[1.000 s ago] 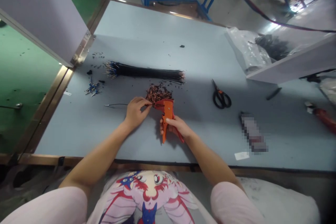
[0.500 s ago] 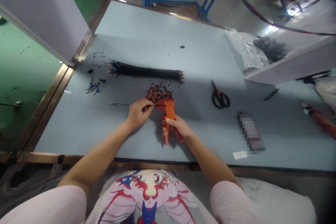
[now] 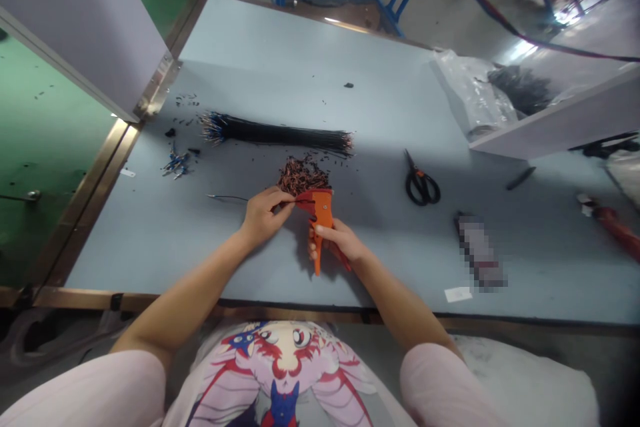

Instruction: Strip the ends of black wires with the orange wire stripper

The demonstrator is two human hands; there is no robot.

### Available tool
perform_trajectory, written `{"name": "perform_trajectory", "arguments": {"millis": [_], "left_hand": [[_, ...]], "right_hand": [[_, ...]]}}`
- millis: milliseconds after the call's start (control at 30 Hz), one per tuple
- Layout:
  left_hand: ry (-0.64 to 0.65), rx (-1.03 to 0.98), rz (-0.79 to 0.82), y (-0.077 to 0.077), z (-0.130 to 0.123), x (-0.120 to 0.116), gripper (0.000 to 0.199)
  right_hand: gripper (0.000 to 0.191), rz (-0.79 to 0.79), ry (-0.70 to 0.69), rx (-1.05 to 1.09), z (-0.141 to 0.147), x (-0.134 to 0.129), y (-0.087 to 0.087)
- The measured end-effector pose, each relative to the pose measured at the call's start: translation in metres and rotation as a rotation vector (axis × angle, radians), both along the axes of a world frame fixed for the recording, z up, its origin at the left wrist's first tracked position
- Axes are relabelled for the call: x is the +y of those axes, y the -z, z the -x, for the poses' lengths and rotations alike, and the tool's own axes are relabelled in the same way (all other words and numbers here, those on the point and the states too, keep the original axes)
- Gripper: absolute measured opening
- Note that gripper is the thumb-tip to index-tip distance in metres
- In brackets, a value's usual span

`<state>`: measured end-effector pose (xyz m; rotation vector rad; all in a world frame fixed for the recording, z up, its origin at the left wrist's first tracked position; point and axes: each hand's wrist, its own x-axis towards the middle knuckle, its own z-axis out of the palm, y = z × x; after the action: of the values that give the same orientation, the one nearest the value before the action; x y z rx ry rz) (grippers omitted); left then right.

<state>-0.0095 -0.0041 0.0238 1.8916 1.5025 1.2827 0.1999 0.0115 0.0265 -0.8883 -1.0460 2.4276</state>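
Observation:
My left hand [image 3: 265, 215] pinches a thin black wire [image 3: 227, 198], whose metal-tipped end sticks out to the left over the table. The wire's other end is at the red jaws of an orange wire stripper [image 3: 323, 210]. My right hand [image 3: 336, 239] is wrapped round the stripper's handles. Just behind the jaws lies a heap of small copper-coloured and black scraps [image 3: 301, 175]. A long bundle of black wires [image 3: 280, 135] lies farther back, with blue terminals at its left end. Several loose blue terminals [image 3: 176, 163] are to the left.
Black-handled scissors [image 3: 423, 188] lie to the right, with a blurred-out phone-like object [image 3: 479, 250] and a white label [image 3: 458, 294] nearer the front edge. Clear plastic bags [image 3: 475, 93] sit at the back right beside a panel [image 3: 560, 117]. Another panel [image 3: 95, 20] stands at the left.
The view has shifted slightly. Both hands, the wire and the stripper hold nearly the same positions.

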Motion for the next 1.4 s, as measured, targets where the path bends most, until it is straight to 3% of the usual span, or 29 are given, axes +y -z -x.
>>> {"name": "perform_trajectory", "arguments": {"millis": [800, 1067, 1400], "left_hand": [[-0.012, 0.062, -0.075, -0.007, -0.001, -0.001, 0.007], [-0.010, 0.095, -0.065, -0.008, -0.001, -0.002, 0.010], [-0.012, 0.124, -0.171, -0.014, -0.003, -0.005, 0.010]], "right_hand": [[0.033, -0.013, -0.019, -0.032, 0.000, 0.000, -0.003], [0.035, -0.098, -0.046, -0.076, 0.000, -0.001, -0.001], [0.039, -0.203, -0.071, -0.080, -0.004, -0.002, -0.003]]}}
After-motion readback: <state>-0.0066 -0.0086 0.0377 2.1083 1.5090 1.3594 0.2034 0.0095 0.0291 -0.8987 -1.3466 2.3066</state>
